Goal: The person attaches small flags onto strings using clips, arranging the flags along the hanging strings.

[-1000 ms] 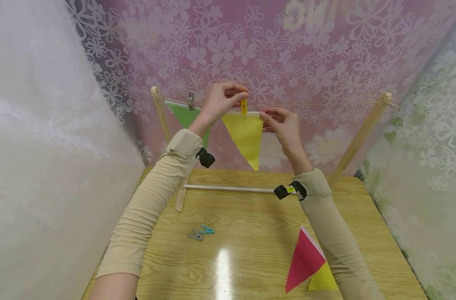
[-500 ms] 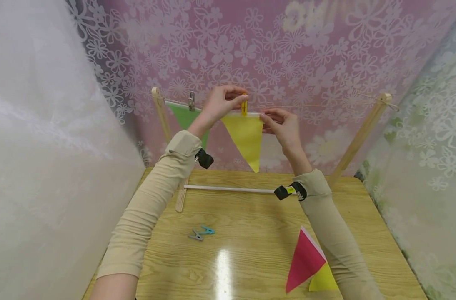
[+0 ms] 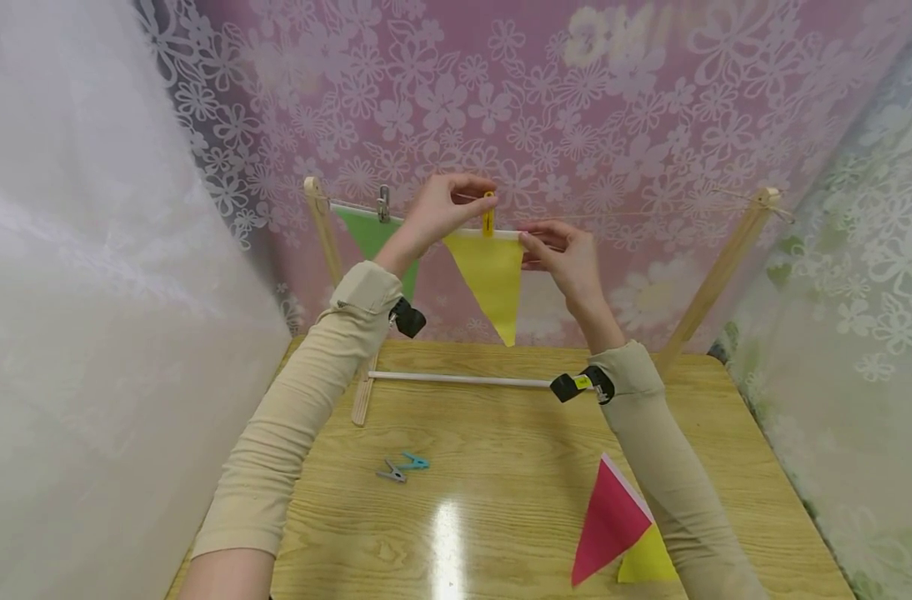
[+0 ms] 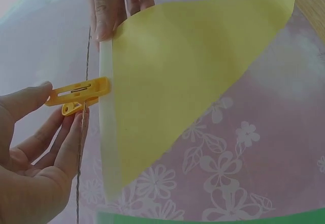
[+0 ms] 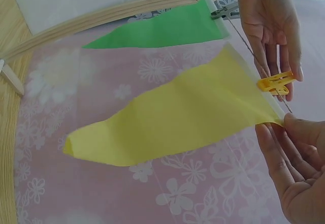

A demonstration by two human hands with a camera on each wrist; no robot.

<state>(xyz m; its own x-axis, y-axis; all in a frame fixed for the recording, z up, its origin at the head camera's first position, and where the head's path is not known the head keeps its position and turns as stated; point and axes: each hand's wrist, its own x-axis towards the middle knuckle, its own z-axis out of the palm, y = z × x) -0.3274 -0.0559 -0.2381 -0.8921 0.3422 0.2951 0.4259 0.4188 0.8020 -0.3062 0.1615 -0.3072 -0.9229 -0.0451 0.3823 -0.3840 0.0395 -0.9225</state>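
My left hand [image 3: 443, 207] pinches a yellow clothespin [image 4: 78, 93] by its handle ends, thumb on one side and fingers on the other. The clothespin's tip sits on the white top edge of a yellow triangular flag [image 3: 492, 279], and the string [image 4: 87, 56] passes between its legs. My right hand [image 3: 568, 258] pinches the flag's right top corner between thumb and fingers. In the right wrist view the flag's pointed end [image 5: 69, 145] curls over. To the left, a green flag [image 5: 162, 28] hangs from the string by a grey clothespin [image 3: 383, 204], partly hidden by my left arm.
Wooden posts [image 3: 719, 275] hold the string at both ends, joined low down by a white rod [image 3: 463, 379]. On the table [image 3: 501, 450] lie a grey clothespin [image 3: 392, 472] and a blue clothespin [image 3: 416, 461]. A red flag [image 3: 609, 525] overlaps another yellow flag [image 3: 647, 558], near my right forearm.
Both hands, the yellow clothespin and the flag's top edge have shifted slightly downward. My grips look the same, and the things on the table have stayed put.
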